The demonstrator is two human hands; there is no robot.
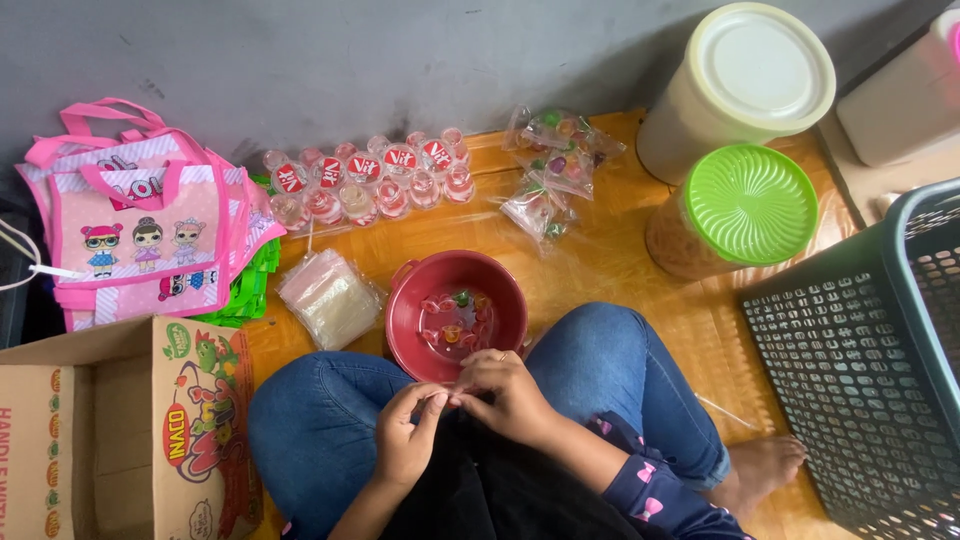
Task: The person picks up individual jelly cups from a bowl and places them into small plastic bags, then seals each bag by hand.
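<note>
Both hands meet over the lap of a person sitting cross-legged in blue jeans (320, 420): left hand (405, 440) and right hand (510, 395) are closed in a pinch, fingertips touching around something small and pale (447, 398) — too tiny to tell what it is. Just beyond the knuckles sits a red bowl (505, 290) on the wooden floor (620, 260), with a few small jelly cups (452, 325) loose inside. Left of the bowl lies a stack of clear plastic bags (328, 296). Behind it, a row of sealed water cups (370, 185) with red-and-white lids, close to the grey wall. Right of those, small filled bags of jelly cups (550, 170). Far left: pink cartoon tote bags (150, 225) stacked over green packets (245, 290), and an open cardboard box (130, 430) pressed against the person's left knee. Right side: cream-lidded tub (745, 80), green-lidded jar (745, 205), and a dark plastic basket (870, 360) near the bare foot (765, 465).
</note>
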